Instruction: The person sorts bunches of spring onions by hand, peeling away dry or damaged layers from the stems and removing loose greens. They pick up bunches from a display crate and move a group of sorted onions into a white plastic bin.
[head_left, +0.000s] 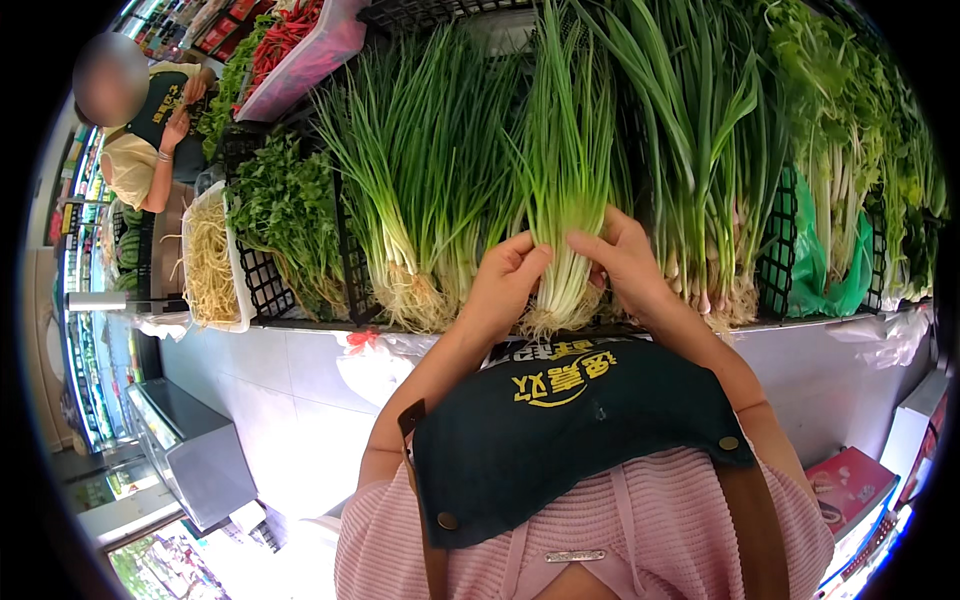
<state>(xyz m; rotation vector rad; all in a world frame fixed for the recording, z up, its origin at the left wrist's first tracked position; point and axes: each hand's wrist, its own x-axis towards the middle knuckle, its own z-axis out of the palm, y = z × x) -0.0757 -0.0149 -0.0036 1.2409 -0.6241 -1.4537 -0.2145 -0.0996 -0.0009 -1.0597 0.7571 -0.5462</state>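
Note:
A bunch of scallions (571, 180) stands upright before me at the front of a vegetable display, its pale roots toward my apron. My left hand (508, 279) grips the white stalks from the left, with thumb and curled fingers against them. From the right, my right hand (624, 259) holds the same bunch, its thumb across the front. More scallions (420, 172) lean to the left of my hands. Right of them stands a bundle of garlic greens (701, 187) with small purplish-white bulbs. The fingers behind the stalks are partly hidden.
Black plastic crates (777, 240) divide the display. Cilantro (289, 202) and a white tub of pale roots (214, 255) lie left; red chilies (283, 45) fill a box behind. Celery (832, 165) sits in a green bag at right. A co-worker (161, 120) stands far left.

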